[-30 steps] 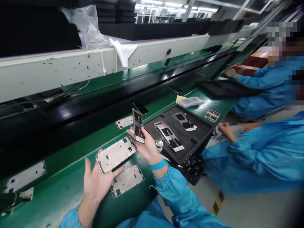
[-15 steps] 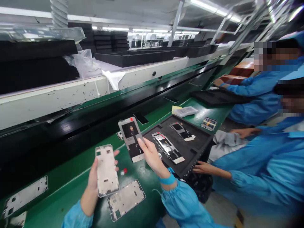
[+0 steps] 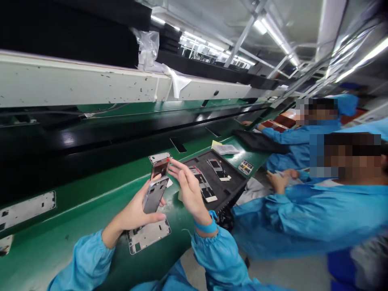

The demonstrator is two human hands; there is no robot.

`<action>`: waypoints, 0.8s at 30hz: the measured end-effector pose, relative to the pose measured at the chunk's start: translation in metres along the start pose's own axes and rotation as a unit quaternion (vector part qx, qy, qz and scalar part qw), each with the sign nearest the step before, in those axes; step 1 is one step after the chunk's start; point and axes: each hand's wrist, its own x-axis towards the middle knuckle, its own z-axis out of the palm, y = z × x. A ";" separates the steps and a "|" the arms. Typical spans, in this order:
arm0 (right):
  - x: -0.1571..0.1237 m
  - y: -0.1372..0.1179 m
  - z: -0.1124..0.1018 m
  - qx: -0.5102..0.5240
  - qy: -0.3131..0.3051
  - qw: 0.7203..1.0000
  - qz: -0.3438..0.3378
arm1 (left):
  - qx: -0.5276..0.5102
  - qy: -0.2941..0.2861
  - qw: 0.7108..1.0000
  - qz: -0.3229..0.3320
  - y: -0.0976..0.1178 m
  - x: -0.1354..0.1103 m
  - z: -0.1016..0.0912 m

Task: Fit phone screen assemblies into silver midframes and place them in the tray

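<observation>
Left hand [image 3: 135,214] wraps a metal phone frame [image 3: 154,195], thumb across its lower end; we hold it tilted up above the green counter [image 3: 91,202]. Right hand [image 3: 189,192] is just beside it, fingers [image 3: 177,169] long and loosely spread. Their tips sit at the right edge of a display panel [image 3: 160,168] with a red tab, which stands directly behind the frame's top. We cannot tell whether this hand grips the panel or only touches it. Below our left wrist a second frame [image 3: 148,235] lies flat on the counter. Right of our hands, a black tray [image 3: 230,186] holds two more panels [image 3: 203,185]. Further right is a co-worker's hand [image 3: 277,182] in a blue sleeve, well apart from ours.
</observation>
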 end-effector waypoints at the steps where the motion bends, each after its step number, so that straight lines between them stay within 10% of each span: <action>1: 0.002 -0.004 0.000 0.008 -0.007 1.000 0.005 | 0.035 0.004 0.999 0.002 0.002 -0.001 0.000; 15: 0.027 -0.004 0.011 0.030 0.005 0.994 -0.100 | 0.415 -0.058 0.900 0.118 0.009 -0.004 -0.005; 19: 0.020 0.027 -0.006 -0.024 -0.014 0.994 -0.110 | 0.343 0.073 0.929 0.116 0.022 -0.003 -0.033; 24: -0.021 0.117 -0.011 -0.276 -0.163 0.945 0.071 | -0.003 0.172 0.976 0.135 0.040 -0.009 -0.062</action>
